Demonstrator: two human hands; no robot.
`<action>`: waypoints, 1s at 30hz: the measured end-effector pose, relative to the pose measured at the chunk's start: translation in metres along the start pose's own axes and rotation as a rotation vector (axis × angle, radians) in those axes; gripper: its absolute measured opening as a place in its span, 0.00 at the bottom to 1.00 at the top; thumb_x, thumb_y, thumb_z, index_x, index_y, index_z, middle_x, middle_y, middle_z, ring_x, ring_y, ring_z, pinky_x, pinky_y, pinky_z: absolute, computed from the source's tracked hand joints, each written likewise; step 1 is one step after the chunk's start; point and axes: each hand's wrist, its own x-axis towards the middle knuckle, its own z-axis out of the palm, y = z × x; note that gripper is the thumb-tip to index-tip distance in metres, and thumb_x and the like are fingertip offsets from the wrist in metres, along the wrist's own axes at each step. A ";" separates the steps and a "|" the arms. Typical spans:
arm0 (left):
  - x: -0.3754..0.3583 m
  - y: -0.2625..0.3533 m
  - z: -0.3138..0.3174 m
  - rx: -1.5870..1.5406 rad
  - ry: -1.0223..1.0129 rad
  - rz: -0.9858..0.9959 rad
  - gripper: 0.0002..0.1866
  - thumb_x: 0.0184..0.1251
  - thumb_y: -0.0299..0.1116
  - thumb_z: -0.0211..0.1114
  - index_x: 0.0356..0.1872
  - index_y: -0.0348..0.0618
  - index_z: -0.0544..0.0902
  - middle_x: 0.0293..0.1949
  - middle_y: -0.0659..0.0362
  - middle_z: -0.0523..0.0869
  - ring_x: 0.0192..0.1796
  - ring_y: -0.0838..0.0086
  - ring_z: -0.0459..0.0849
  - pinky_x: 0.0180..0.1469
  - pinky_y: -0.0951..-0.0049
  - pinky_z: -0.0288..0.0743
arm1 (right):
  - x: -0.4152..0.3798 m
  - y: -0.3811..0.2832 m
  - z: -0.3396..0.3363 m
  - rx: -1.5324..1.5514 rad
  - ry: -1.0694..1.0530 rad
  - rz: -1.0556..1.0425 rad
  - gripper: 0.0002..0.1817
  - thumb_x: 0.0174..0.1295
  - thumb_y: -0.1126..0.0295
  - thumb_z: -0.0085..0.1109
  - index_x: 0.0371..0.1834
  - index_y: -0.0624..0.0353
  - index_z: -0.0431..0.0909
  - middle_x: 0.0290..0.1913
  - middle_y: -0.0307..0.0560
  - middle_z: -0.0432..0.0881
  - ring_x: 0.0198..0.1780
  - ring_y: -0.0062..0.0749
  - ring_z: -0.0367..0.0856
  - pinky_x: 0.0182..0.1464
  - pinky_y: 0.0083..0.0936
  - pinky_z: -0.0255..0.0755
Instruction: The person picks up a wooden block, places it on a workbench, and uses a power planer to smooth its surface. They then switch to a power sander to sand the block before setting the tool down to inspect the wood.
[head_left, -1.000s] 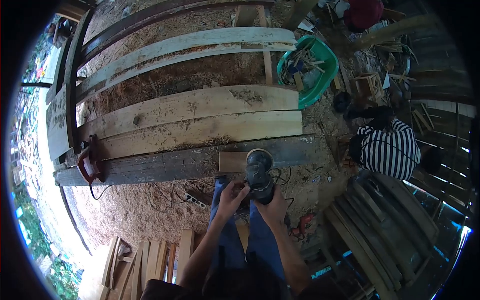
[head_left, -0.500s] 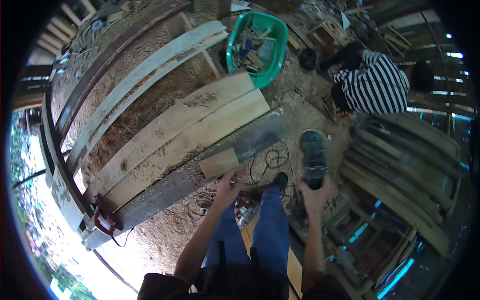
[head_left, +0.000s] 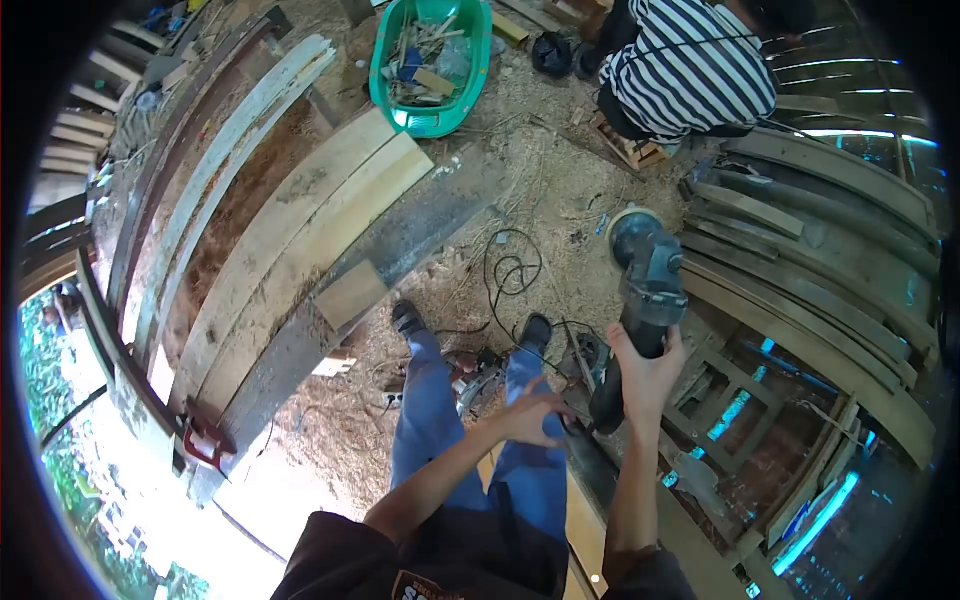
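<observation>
My right hand (head_left: 648,365) is wrapped around the black body of an angle grinder (head_left: 652,280), its round disc pointing away from me at the far end. The grinder is held up in front of my right leg. My left hand (head_left: 535,415) is over my right thigh with its fingers apart and slightly bent, holding nothing. Its fingertips point toward a dark rounded object (head_left: 605,400) beside my right hand. Between my feet, a partly hidden power tool (head_left: 470,385) lies on the sawdust.
Long planks (head_left: 300,220) lie at the left, with a short wood block (head_left: 350,295) on the nearer dark beam. A green tub (head_left: 432,122) of scraps stands ahead. A crouching person in a striped shirt (head_left: 690,70) is at upper right. Cable (head_left: 515,270) loops across the floor; boards (head_left: 800,330) stack at right.
My left hand has moved right, from near the wood block to close by my right hand. The grinder has risen and tilted, and my view has shifted to the right.
</observation>
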 end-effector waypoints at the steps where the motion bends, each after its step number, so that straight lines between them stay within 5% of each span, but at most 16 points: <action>1: -0.005 -0.011 0.008 0.117 0.094 0.092 0.31 0.55 0.49 0.80 0.60 0.53 0.85 0.43 0.65 0.86 0.57 0.70 0.86 0.83 0.40 0.47 | 0.004 0.002 -0.007 0.093 -0.026 0.028 0.22 0.58 0.74 0.79 0.54 0.63 0.80 0.46 0.42 0.87 0.44 0.25 0.84 0.49 0.27 0.77; 5: -0.047 -0.023 0.014 0.285 0.481 -0.145 0.20 0.56 0.40 0.78 0.51 0.51 0.87 0.42 0.65 0.87 0.55 0.66 0.86 0.76 0.44 0.58 | 0.035 0.021 -0.036 0.127 -0.090 0.032 0.22 0.61 0.74 0.77 0.57 0.63 0.80 0.45 0.42 0.86 0.41 0.25 0.84 0.48 0.28 0.78; 7: -0.082 -0.015 0.014 0.417 0.844 -0.251 0.13 0.60 0.36 0.76 0.46 0.51 0.87 0.40 0.65 0.86 0.53 0.66 0.85 0.69 0.49 0.63 | 0.043 0.016 -0.045 0.151 -0.141 0.063 0.23 0.61 0.74 0.78 0.58 0.63 0.80 0.46 0.42 0.86 0.42 0.27 0.84 0.49 0.28 0.78; 11: -0.155 0.014 -0.005 0.720 1.283 -0.420 0.10 0.53 0.29 0.75 0.37 0.49 0.86 0.37 0.63 0.88 0.46 0.63 0.87 0.70 0.53 0.64 | 0.049 0.017 -0.057 0.098 -0.193 0.067 0.29 0.61 0.68 0.79 0.64 0.63 0.78 0.48 0.44 0.86 0.45 0.31 0.85 0.53 0.33 0.77; 18: -0.212 0.074 -0.019 0.795 1.206 -0.391 0.09 0.54 0.25 0.77 0.32 0.46 0.84 0.32 0.61 0.88 0.41 0.65 0.87 0.66 0.53 0.68 | 0.030 0.022 -0.056 -0.116 -0.264 0.046 0.28 0.58 0.63 0.78 0.59 0.63 0.80 0.45 0.47 0.86 0.44 0.34 0.86 0.51 0.35 0.77; 21: -0.226 0.085 -0.019 0.957 1.415 -0.345 0.12 0.50 0.22 0.80 0.30 0.46 0.84 0.32 0.62 0.87 0.40 0.66 0.87 0.59 0.55 0.73 | 0.009 0.038 -0.050 -0.062 -0.235 0.046 0.20 0.56 0.67 0.79 0.47 0.61 0.81 0.37 0.42 0.84 0.35 0.27 0.81 0.41 0.32 0.75; 24: -0.250 0.086 -0.026 0.842 1.453 -0.336 0.12 0.50 0.23 0.82 0.29 0.47 0.84 0.33 0.62 0.88 0.42 0.66 0.87 0.61 0.56 0.72 | -0.032 0.032 -0.051 -0.046 -0.222 0.047 0.22 0.56 0.66 0.77 0.51 0.64 0.81 0.42 0.46 0.85 0.41 0.35 0.85 0.48 0.36 0.77; 26: -0.270 0.083 -0.026 0.749 1.241 -0.303 0.10 0.49 0.25 0.81 0.29 0.49 0.87 0.34 0.63 0.90 0.45 0.68 0.88 0.64 0.56 0.70 | -0.062 0.030 -0.048 -0.077 -0.190 0.017 0.22 0.55 0.67 0.78 0.50 0.64 0.81 0.42 0.47 0.85 0.40 0.36 0.85 0.47 0.36 0.77; 30: -0.312 0.037 -0.004 0.618 1.216 -0.125 0.12 0.44 0.26 0.79 0.32 0.49 0.89 0.39 0.61 0.90 0.51 0.66 0.88 0.65 0.55 0.73 | -0.144 0.045 -0.033 -0.175 -0.065 -0.093 0.21 0.54 0.67 0.78 0.48 0.63 0.82 0.39 0.48 0.85 0.37 0.37 0.85 0.44 0.37 0.77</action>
